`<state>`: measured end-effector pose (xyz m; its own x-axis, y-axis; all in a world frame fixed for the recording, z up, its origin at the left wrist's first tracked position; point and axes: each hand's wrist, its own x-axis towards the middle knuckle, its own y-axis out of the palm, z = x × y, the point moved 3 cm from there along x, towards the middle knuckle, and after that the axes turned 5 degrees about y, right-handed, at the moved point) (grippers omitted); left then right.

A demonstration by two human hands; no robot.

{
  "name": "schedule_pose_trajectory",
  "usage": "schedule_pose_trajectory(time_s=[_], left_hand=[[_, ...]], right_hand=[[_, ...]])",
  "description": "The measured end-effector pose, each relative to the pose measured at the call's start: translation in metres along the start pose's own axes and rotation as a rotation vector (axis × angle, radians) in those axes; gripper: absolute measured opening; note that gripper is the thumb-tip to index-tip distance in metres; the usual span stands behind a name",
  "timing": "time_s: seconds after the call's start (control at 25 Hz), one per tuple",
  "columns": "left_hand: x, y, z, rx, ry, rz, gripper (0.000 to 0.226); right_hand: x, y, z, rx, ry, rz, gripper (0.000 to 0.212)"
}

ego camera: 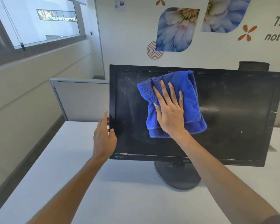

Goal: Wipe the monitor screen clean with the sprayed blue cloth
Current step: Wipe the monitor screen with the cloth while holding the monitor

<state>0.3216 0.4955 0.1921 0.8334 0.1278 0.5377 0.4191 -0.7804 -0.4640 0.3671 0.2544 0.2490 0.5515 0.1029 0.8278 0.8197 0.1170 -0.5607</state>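
Observation:
A black monitor stands on a round base on the white desk, its dark screen dusty and streaked, mostly on the left half. A folded blue cloth lies flat against the upper middle of the screen. My right hand presses on the cloth with its palm flat and fingers spread. My left hand grips the monitor's left edge, thumb on the front bezel and fingers behind it.
The white desk stretches toward me, with a grey partition panel behind its far left. A window runs along the left wall. A dark cylinder stands behind the monitor's upper right corner.

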Motion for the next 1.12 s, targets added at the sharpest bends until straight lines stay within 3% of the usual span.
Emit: schedule_pose_trajectory(time_s=[0.52, 0.84, 1.12], left_hand=[[0.018, -0.013, 0.007, -0.142, -0.023, 0.18, 0.059], [0.018, -0.017, 0.006, -0.155, -0.073, 0.191, 0.057], [0.018, -0.02, 0.014, -0.185, -0.111, 0.217, 0.067]], right_hand=[[0.078, 0.005, 0.117, 0.084, -0.151, 0.037, 0.055], [0.067, 0.002, 0.1, 0.07, -0.208, 0.142, 0.054], [0.008, 0.004, 0.095, 0.127, -0.321, 0.23, 0.057]])
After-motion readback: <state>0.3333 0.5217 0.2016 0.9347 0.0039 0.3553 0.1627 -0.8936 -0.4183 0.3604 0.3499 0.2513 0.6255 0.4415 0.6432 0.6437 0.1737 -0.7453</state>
